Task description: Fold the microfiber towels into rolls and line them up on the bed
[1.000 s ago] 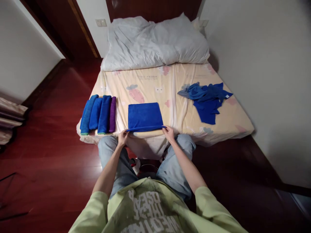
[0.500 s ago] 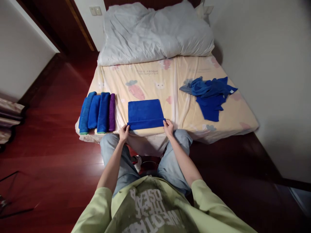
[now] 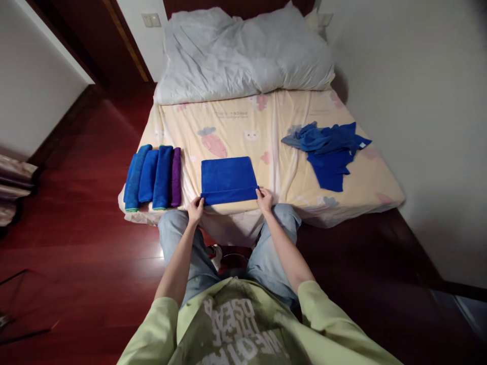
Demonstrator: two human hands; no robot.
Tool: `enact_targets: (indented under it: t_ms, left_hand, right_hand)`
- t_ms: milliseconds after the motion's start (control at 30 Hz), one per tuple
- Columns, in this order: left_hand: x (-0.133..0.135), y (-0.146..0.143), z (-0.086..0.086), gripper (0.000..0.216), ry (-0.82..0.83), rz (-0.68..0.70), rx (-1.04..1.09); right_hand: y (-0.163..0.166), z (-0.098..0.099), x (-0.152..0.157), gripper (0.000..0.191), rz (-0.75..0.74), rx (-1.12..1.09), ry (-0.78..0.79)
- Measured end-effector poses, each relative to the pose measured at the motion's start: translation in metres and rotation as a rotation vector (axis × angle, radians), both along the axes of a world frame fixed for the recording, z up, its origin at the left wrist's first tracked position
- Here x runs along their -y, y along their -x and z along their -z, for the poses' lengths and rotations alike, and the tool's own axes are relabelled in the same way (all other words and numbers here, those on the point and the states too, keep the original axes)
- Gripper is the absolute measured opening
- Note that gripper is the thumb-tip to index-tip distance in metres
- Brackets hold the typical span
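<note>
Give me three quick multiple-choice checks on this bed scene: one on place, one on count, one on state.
1. Where is the loose pile of blue cloths? A on the floor; B on the bed's right side; C on the pillow.
2. How many rolled towels lie at the left? A two; B four; C six.
3. The blue towel between the left hand and right hand is: A folded flat; B crumpled; C hanging.

B, it lies on the sheet at the right. B, three blue and one purple. A, a neat rectangle with its near edge rolled.

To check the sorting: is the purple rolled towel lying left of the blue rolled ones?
No, the purple rolled towel lies at the right end of the blue rolled towels.
</note>
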State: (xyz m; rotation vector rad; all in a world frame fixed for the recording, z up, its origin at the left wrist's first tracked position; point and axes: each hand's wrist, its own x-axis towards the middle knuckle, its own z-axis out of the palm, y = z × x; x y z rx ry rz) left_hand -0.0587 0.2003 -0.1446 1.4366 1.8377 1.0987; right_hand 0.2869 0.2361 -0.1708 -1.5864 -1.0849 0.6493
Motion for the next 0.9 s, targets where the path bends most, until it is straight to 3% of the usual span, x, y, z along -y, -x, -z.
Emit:
enact_targets:
  t_ms: [467, 667, 900]
  left_hand:
    - [0.000, 0.003, 0.013, 0.035, -0.007, -0.031, 0.080]
    - [0.001, 0.002, 0.012, 0.025, 0.005, -0.032, 0.138]
    - [0.003, -0.001, 0.007, 0.024, 0.020, -0.050, 0.099]
  right_hand:
    - [0.000, -0.004, 0.005, 0.051, 0.041, -0.044, 0.016]
    - [0.000, -0.001, 0.008, 0.058, 0.109, -0.121, 0.031]
    - [0.002, -0.001, 0.007, 0.050, 0.101, -0.076, 0.049]
